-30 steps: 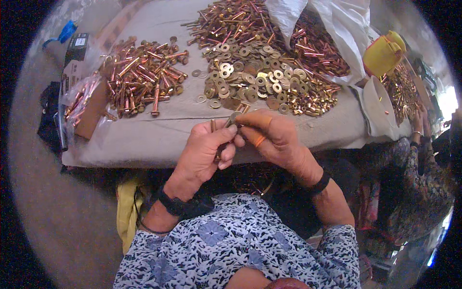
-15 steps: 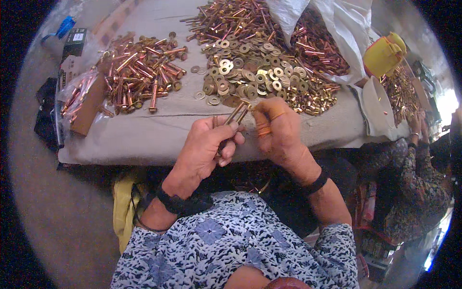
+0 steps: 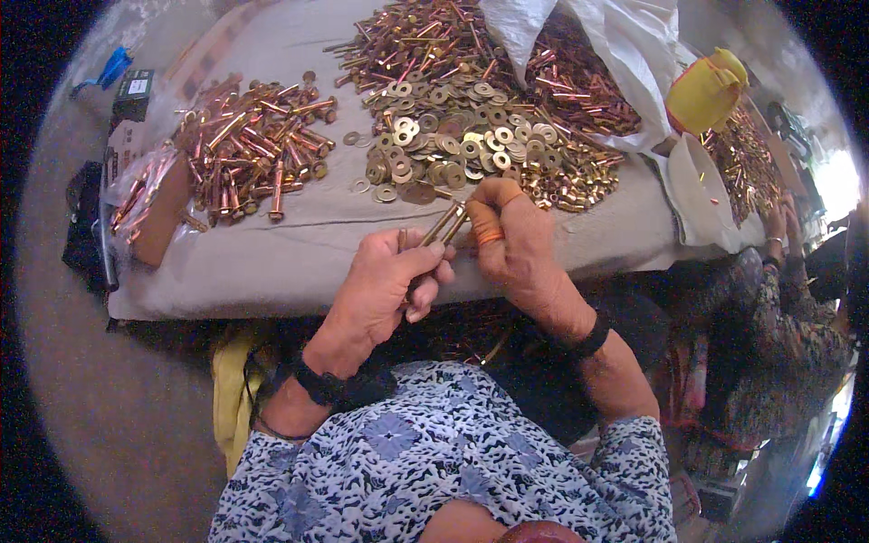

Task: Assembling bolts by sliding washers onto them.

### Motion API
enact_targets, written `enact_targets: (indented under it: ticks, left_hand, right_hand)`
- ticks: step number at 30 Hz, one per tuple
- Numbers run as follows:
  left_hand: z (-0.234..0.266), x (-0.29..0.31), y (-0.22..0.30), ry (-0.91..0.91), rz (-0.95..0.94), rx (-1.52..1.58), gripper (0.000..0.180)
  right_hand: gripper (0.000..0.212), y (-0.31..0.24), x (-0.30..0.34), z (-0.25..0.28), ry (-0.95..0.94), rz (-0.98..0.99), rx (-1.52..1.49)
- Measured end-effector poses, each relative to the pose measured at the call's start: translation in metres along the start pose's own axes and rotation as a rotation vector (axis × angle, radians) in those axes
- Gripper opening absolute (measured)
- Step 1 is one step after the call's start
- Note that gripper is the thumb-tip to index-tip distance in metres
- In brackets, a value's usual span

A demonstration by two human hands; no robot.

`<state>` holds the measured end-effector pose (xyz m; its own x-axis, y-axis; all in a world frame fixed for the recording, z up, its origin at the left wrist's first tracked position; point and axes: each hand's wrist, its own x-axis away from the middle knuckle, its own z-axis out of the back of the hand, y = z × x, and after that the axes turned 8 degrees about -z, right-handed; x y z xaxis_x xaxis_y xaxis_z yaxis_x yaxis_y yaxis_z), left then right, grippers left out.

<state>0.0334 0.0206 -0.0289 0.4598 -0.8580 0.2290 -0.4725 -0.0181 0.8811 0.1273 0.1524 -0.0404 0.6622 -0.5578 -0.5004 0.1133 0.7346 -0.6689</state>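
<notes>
Two or so brass-coloured bolts [image 3: 441,223] slant up from my left hand [image 3: 376,282], whose thumb and fingers are closed on them. My right hand [image 3: 518,237], with orange wraps on its fingers, is pinched at the bolts' upper ends; what its fingertips hold is hidden. Just beyond both hands lies a pile of flat washers [image 3: 453,136]. Small golden nuts or sleeves [image 3: 572,184] are heaped at its right edge.
Bolts are heaped at the left [image 3: 258,149] and back [image 3: 407,50] of the cloth-covered table [image 3: 272,271]. A cardboard piece [image 3: 165,210], a white sack [image 3: 634,54] and a yellow container [image 3: 708,90] stand around. At far right another person's hands [image 3: 783,222] reach toward more bolts.
The view has shifted slightly, so the piles sit a little further left. My right hand's fingers have moved in closer around the bolts' upper ends; my left hand keeps its grip.
</notes>
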Motion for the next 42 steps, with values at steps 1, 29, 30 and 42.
enact_targets:
  ticks: [1,29,30,42]
  left_hand:
    - [0.001,0.001,-0.001,0.005,0.008,0.028,0.014]
    - [-0.001,-0.007,0.013,0.012,-0.012,-0.173,0.016]
    - [-0.001,-0.007,0.013,0.012,-0.007,-0.18,0.016]
    - [0.0,-0.002,0.014,0.062,-0.062,-0.181,0.017]
  right_hand:
    - [0.005,-0.002,0.001,0.001,-0.061,-0.118,-0.036]
    - [0.023,0.074,-0.09,0.084,0.139,0.123,0.565]
    - [0.024,0.077,-0.099,0.086,0.087,0.077,0.651]
    - [0.02,0.053,-0.08,0.079,-0.055,0.137,0.665]
